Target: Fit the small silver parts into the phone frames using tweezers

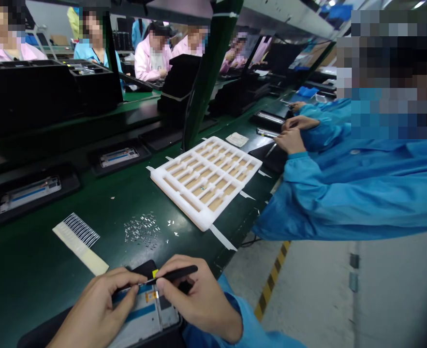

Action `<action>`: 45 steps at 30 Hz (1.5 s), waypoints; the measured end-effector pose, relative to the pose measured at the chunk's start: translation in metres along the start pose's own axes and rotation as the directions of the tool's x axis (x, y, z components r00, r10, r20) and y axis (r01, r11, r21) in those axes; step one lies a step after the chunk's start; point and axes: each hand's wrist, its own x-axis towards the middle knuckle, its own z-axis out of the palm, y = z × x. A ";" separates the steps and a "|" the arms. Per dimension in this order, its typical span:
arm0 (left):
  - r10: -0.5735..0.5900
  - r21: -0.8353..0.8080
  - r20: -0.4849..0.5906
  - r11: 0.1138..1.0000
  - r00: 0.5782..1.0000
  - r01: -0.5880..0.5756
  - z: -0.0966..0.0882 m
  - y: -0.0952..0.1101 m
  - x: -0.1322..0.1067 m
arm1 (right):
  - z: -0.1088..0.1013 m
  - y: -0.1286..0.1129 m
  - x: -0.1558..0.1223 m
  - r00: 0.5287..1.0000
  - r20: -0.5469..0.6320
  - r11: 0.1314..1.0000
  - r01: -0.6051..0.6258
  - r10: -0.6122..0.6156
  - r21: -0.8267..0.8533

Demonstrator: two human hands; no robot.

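Note:
A silvery phone frame (146, 326) with blue strips and an orange flex piece lies in a black tray (177, 333) at the bottom of the view. My right hand (202, 299) is closed on black tweezers (179, 273), whose tip points left at the frame's upper edge. Over the frame's left part, my left hand (100, 302) has thumb and forefinger nearly together by the tweezer tip; whatever they pinch is too small to make out. Beyond the hands, a cream backing sheet (86, 253) carries rows of thin strips. Many tiny metallic pieces (142, 229) are scattered on the green table.
A white foam tray (206, 179) with compartments is taped down at centre. Two black trays holding phone frames (30, 193) (119, 157) stand at left. A green post (206, 72) rises behind. Blue-sleeved co-workers' hands (295, 137) work at right. The table edge (242, 232) runs beside the floor.

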 end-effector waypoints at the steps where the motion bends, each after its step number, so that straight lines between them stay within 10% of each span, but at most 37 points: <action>1: 0.008 -0.002 -0.008 1.000 1.000 -0.008 0.001 -0.001 0.000 | 0.000 0.000 0.000 1.000 -0.004 1.000 0.006 -0.006 -0.008; 33: 0.151 0.204 -0.178 0.972 0.972 -0.114 0.015 -0.013 -0.002 | -0.004 0.009 -0.010 0.896 0.082 0.884 0.444 -0.436 -0.148; 38: 0.092 0.214 -0.251 0.976 0.963 -0.037 0.021 0.000 -0.005 | -0.005 0.014 -0.012 0.820 0.157 0.790 0.572 -0.550 -0.221; 45: -0.005 0.164 -0.146 0.986 0.989 0.029 0.017 -0.002 -0.002 | -0.004 0.009 -0.012 0.858 0.019 0.850 0.512 -0.514 -0.122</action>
